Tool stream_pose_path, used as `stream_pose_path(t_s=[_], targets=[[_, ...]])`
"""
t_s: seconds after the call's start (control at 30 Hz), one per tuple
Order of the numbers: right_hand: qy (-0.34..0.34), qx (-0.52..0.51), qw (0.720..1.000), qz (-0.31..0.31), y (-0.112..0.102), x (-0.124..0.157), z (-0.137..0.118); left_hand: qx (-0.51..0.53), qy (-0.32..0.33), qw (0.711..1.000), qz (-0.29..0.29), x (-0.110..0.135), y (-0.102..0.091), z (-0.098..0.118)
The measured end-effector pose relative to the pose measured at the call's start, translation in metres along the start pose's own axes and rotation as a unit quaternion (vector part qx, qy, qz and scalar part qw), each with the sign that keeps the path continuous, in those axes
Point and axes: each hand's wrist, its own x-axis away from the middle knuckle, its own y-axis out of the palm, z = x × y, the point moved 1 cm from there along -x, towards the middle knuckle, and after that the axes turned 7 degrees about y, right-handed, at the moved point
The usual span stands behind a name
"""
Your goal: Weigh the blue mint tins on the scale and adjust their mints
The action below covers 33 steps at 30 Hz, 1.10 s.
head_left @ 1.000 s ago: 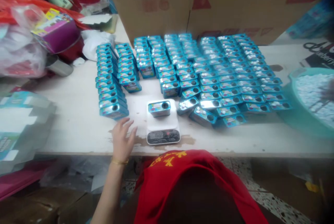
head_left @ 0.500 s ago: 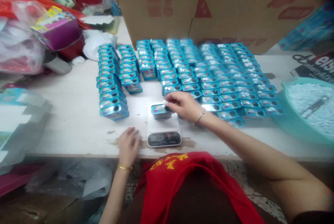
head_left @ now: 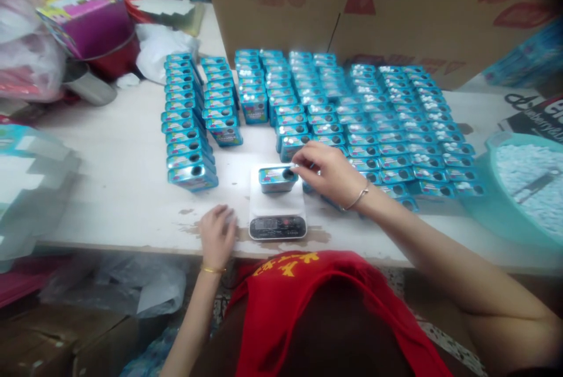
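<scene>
- So I'm standing here watching, and the main thing is one blue tin [head_left: 277, 180] sitting on a white kitchen-type scale [head_left: 277, 207], right in front of the person.
- Right hand [head_left: 329, 175] is at the right end of that tin, by the dark round hole in its top. Thumb and fingers are narrowed together there; too blurry to tell whether they're actually pinching anything. Silver bracelet on that wrist, btw.
- Left hand [head_left: 219, 233] is just hanging out near the front edge of the table [head_left: 127, 172], left of the scale. Fingers loosely apart and a bit curled, gold bracelet on the wrist.
- Scale has a black panel along the side nearest the person; can't read it from here.
- Behind all that, tons of matching blue tins [head_left: 255, 108] in columns, many with little white bits on top. Two columns stand off to the left.
- Far right, a teal bowl [head_left: 484, 213] full of white pieces [head_left: 519, 160], with a metal tool [head_left: 536, 184] lying on them.
- Big cardboard box [head_left: 290, 19] at the back, a jumble of bags and a purple-and-yellow box [head_left: 92, 22] on the left.
- Person's wearing a red apron [head_left: 264, 330] with yellow lettering.
</scene>
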Motion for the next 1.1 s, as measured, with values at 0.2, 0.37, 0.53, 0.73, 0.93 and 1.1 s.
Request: stream_pose_path(t_s=[0.2,0.37,0.53,0.73,0.93,1.1], targets=[[-0.003,0.038,0.999,-0.017,0.003,-0.002,-0.001,-0.004,0.006,1.000,0.016,0.000,0.001,0.000],[0.010,0.079,0.996,-0.049,0.012,-0.007,-0.001,-0.009,0.002,1.000,0.015,0.000,0.002,0.000],[-0.029,0.014,0.999,0.017,0.006,-0.002,-0.002,-0.012,-0.004,1.000,0.012,0.001,0.002,0.000],[0.141,-0.268,0.952,0.033,-0.011,0.029,-0.007,-0.011,-0.007,1.000,0.013,0.001,0.002,-0.001],[0.366,-0.475,0.800,-0.031,0.027,0.087,0.020,-0.005,-0.011,1.000,0.008,0.001,0.002,-0.002],[0.472,-0.501,0.725,-0.012,0.068,0.133,0.056,0.052,-0.019,0.998,0.037,-0.019,-0.011,0.010]])
